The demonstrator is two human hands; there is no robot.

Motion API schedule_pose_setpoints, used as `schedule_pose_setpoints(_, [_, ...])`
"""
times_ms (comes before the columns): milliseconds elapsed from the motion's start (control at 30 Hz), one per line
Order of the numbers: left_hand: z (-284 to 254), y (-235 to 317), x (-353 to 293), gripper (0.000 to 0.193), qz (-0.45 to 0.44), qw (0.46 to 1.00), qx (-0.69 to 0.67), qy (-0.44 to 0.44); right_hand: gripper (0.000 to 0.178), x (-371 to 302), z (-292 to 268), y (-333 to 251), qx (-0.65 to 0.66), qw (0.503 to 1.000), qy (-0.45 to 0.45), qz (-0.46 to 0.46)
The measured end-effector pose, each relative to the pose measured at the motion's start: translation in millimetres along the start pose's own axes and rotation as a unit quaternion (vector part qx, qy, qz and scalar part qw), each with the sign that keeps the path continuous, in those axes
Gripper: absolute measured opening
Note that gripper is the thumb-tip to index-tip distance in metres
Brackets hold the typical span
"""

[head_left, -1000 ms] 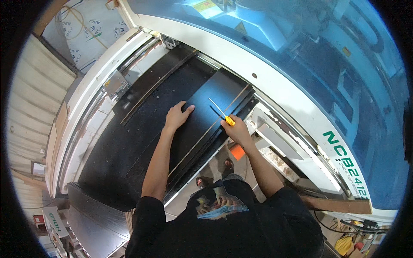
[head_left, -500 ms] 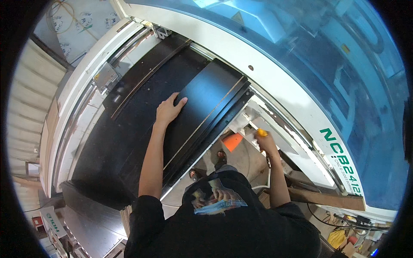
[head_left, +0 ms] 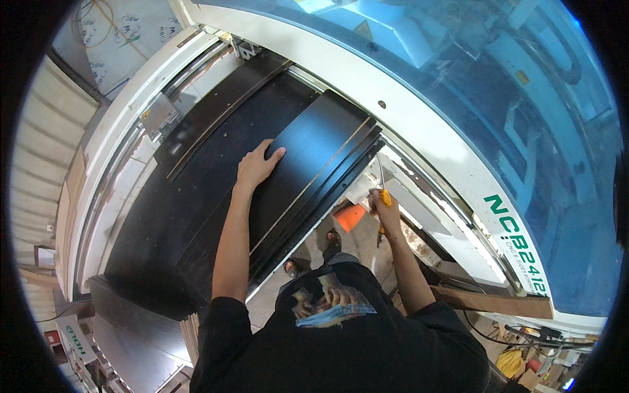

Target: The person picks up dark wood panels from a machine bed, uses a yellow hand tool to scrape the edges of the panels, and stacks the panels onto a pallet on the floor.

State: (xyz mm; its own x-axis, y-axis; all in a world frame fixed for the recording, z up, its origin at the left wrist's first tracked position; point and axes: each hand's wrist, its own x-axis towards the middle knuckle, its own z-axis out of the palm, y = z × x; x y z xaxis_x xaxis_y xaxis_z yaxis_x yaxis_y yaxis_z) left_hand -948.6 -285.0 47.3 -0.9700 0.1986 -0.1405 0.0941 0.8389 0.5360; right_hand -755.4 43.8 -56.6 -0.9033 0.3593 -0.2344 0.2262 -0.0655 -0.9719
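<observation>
Flat on the dark panels lies my left hand (head_left: 257, 165), thumb spread and fingertips beside the edge of a glossy black panel (head_left: 321, 141). A light strip runs along that panel. My right hand (head_left: 385, 204) is closed round a yellow air blow gun (head_left: 386, 196) near the panels' right-hand end. Its thin metal nozzle points up toward the panel corner; I cannot tell whether it touches. Below the panels and left of my right hand is an orange flap (head_left: 350, 217).
A white machine frame with a blue see-through cover (head_left: 524, 131) curves along the far and right sides. A metal rail (head_left: 419, 177) runs under it. Stacked dark boards (head_left: 137, 327) stand at lower left. A wooden beam (head_left: 491, 301) lies at right; my feet are on the floor below.
My right hand has moved left and slightly up with the air blow gun, whose nozzle now points at the panel corner. My left hand stays nearly still on the panels.
</observation>
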Motion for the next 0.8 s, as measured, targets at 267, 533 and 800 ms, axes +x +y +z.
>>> schedule_pose_setpoints(267, [-0.6, -12.3, 8.2, 0.073, 0.007, 0.998, -0.047, -0.039, 0.075, -5.3, 108.5, -32.6, -0.127, 0.991, 0.017, -0.036])
schedule_pose_setpoints(533, [-14.4, -9.3, 12.6, 0.080, 0.006, 0.995, -0.079, -0.057, 0.078, 22.1, 113.6, -38.2, -0.097, 0.993, -0.055, -0.024])
schedule_pose_setpoints(800, [-12.6, -14.0, 14.4, 0.075, 0.018, 0.990, -0.107, -0.089, 0.075, 25.1, 93.2, -59.7, 0.029, 0.984, -0.141, 0.102])
